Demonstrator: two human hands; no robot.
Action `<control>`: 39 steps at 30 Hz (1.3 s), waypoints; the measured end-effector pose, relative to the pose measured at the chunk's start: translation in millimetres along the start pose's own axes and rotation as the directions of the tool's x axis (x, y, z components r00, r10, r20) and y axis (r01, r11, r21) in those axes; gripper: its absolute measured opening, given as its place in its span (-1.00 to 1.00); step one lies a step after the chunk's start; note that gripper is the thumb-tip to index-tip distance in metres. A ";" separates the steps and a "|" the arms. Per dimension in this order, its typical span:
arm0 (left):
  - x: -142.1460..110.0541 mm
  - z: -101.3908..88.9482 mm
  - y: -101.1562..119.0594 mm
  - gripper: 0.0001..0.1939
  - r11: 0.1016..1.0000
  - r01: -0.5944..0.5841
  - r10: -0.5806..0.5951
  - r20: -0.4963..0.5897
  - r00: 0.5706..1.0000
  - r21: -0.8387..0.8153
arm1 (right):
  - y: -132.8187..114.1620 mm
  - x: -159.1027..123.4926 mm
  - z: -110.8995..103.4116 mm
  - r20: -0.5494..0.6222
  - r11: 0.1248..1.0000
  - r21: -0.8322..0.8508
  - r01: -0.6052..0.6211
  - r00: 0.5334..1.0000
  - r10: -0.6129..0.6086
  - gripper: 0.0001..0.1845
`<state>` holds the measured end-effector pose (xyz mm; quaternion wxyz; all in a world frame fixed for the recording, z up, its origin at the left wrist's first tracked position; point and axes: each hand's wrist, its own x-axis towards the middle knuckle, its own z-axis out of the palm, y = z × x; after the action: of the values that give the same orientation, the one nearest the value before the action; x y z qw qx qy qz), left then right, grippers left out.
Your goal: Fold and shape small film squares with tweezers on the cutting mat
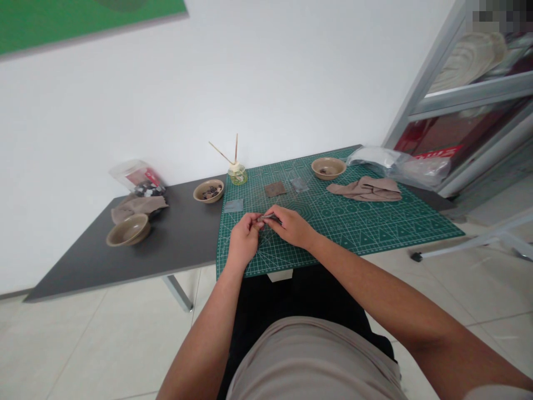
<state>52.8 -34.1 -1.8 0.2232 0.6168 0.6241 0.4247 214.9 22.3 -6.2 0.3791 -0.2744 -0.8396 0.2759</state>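
My left hand (245, 238) and my right hand (288, 224) meet over the front part of the green cutting mat (333, 222). Between the fingertips of both is a small, thin greyish-brown piece (266, 216), mostly covered by the fingers; its kind does not show. Both hands are closed in a pinch. Just beyond them on the mat lie a flat brown square (275, 189), a small clear packet (298, 185) and a pale bluish flat sheet (234, 206).
A bowl of small dark pieces (209, 191) and a reed diffuser (237, 173) stand behind to the left. Further left are another bowl (128, 230), a cloth (139, 208) and a plastic bag (135, 175). Rightward are a bowl (328, 168), a crumpled cloth (366, 190) and clear plastic (400, 166).
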 end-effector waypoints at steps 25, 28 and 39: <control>-1.1 1.6 -0.7 -0.85 1.000 -0.025 0.026 -0.034 0.999 0.016 | 3.9 1.4 1.1 -0.084 0.997 -0.031 0.068 0.994 -0.071 -0.90; -1.6 1.8 1.0 -0.86 0.996 -0.059 0.060 -0.018 0.998 0.061 | 2.7 1.1 0.1 -0.110 0.995 -0.038 0.091 0.989 -0.095 -0.91; -1.7 0.9 2.5 -0.85 0.997 -0.058 0.059 -0.029 0.998 0.049 | 2.8 1.5 -1.6 -0.115 0.998 0.012 0.065 0.991 -0.063 -0.94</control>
<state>55.2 -35.9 -0.8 0.1861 0.6334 0.6191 0.4253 216.0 25.6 -6.4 0.4373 -0.2596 -0.8227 0.2541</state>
